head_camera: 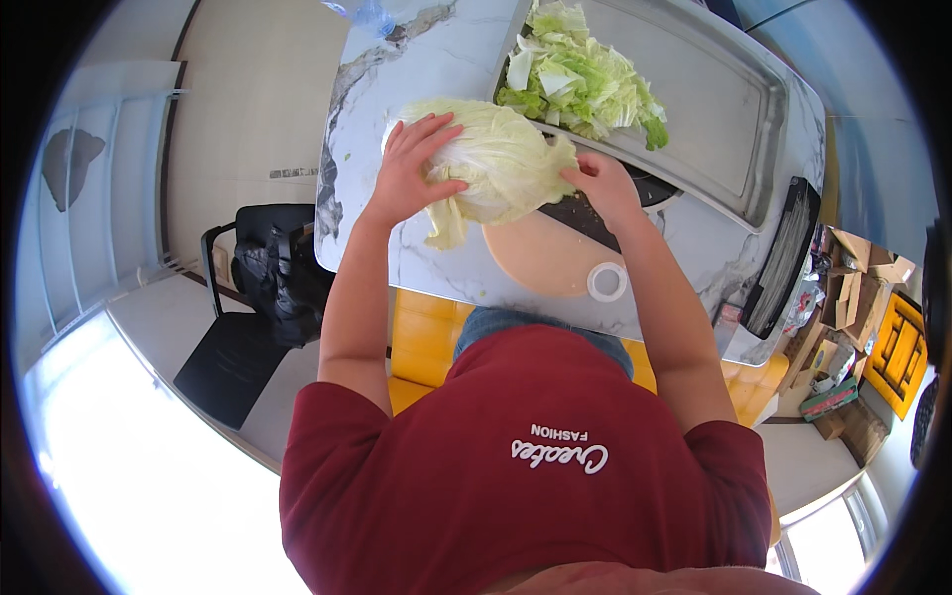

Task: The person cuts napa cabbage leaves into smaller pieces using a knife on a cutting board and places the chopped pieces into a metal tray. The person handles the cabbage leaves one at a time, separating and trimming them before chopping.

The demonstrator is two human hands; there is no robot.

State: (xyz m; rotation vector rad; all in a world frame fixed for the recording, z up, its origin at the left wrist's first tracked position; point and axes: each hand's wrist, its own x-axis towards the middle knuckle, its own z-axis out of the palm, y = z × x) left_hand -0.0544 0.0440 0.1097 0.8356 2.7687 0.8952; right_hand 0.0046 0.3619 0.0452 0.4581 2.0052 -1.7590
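Observation:
A whole napa cabbage (pixel 494 167) lies on its side above the marble-patterned table (pixel 439 67), its leafy end towards the right. Spread over its left part, my left hand (pixel 420 167) grips it from above. My right hand (pixel 604 182) pinches the edge of a leaf at the leafy end between thumb and fingers. Beneath and nearer to me are a black board (pixel 584 218) with small green bits on it and a round beige board (pixel 535 256). Torn cabbage leaves (pixel 584 82) are heaped at the left side of a large metal tray (pixel 706 111).
A white ring (pixel 608 282) lies by the beige board at the near table edge. A long black tray (pixel 781 260) holding clear material is at the right. A plastic bottle (pixel 373 18) is at the far left. Left of the table stands a black chair (pixel 230 357) with a dark jacket.

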